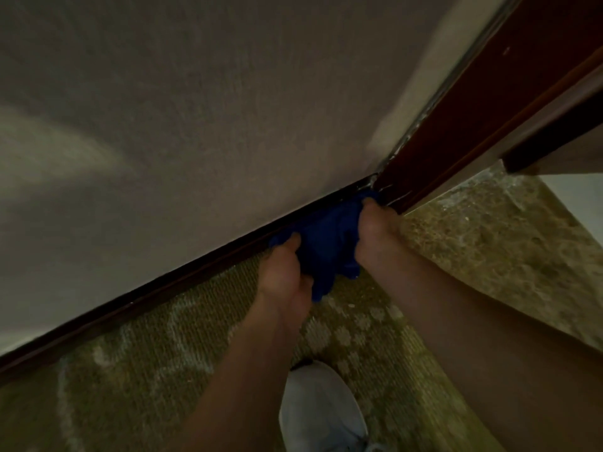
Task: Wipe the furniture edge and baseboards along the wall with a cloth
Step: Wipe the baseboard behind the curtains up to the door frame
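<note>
A dark blue cloth (329,239) is bunched against the dark wooden baseboard (146,296) at the foot of the grey wall, close to the corner. My left hand (284,272) grips the cloth's left side. My right hand (375,230) grips its right side, fingertips near the base of the dark brown wooden furniture edge (456,125) that rises at the right. Most of the cloth's middle shows between the two hands; the baseboard behind it is hidden.
Patterned olive and cream carpet (163,370) covers the floor. A white shoe (321,409) stands on it below my arms. The grey wall (195,109) fills the upper left. A pale floor patch (574,197) lies at the right beyond the furniture.
</note>
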{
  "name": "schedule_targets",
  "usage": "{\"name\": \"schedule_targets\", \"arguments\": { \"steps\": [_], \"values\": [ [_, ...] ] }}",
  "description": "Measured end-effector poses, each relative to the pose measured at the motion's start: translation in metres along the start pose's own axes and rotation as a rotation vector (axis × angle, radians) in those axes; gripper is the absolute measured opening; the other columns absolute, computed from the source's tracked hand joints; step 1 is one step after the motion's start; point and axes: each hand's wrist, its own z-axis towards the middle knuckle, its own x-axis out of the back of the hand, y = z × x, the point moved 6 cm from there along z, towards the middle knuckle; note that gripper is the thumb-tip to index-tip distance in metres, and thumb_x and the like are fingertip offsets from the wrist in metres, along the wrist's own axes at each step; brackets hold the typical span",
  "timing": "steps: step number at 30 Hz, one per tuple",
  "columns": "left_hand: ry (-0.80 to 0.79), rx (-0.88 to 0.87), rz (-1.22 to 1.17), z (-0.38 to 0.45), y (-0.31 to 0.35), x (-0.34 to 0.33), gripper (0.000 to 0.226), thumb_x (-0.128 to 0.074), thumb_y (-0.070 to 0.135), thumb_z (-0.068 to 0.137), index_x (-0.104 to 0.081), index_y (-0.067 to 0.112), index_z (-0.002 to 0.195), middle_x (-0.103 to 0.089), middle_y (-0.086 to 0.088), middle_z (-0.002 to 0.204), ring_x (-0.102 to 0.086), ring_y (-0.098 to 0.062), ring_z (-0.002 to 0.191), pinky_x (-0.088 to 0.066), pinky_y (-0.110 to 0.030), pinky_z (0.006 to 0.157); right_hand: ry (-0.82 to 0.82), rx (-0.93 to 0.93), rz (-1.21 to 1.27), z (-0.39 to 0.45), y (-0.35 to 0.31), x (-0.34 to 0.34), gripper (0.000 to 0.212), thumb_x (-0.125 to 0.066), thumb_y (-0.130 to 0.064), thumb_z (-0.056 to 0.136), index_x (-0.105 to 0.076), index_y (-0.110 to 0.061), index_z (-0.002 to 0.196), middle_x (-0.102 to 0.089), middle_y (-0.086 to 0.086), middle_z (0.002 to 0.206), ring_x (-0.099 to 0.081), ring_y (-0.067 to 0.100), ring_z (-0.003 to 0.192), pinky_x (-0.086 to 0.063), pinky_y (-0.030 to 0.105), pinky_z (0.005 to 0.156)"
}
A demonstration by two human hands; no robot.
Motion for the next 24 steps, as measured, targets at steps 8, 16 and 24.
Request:
{"name": "schedule_targets", "arguments": {
  "steps": [8,16,24],
  "values": [
    [0.110,-0.213,0.255,-0.016,-0.007,0.017,0.039,-0.054,0.019,0.098,-0.053,0.017,0.137,-0.064,-0.010,0.128,-0.065,-0.029,0.110,-0.052,-0.048,0.096,-0.158,-0.084,-0.017,-0.017,0.035,0.027,0.022,-0.047,-0.023,0.100,-0.057,-0.012,0.116,-0.065,0.014,0.102,-0.064,0.032,0.092,-0.051,0.040,0.077],
    [-0.027,-0.162,0.689,0.012,-0.024,-0.088,0.040,-0.046,0.018,0.101,-0.046,0.013,0.141,-0.058,-0.016,0.131,-0.060,-0.037,0.113,-0.048,-0.057,0.098,-0.099,-0.304,0.410,-0.011,0.064,0.081,0.023,-0.044,-0.021,0.102,-0.061,-0.009,0.112,-0.065,0.018,0.112,-0.061,0.028,0.082,-0.050,0.038,0.063],
    [0.023,-0.179,0.715,0.031,-0.039,-0.107,0.043,-0.041,0.009,0.101,-0.041,0.012,0.144,-0.055,-0.015,0.133,-0.056,-0.036,0.117,-0.045,-0.054,0.102,-0.029,-0.318,0.385,0.005,0.050,0.083,0.018,-0.043,-0.016,0.101,-0.056,-0.010,0.090,-0.061,0.010,0.089,-0.057,0.018,0.070,-0.048,0.031,0.059]
  ]
}}
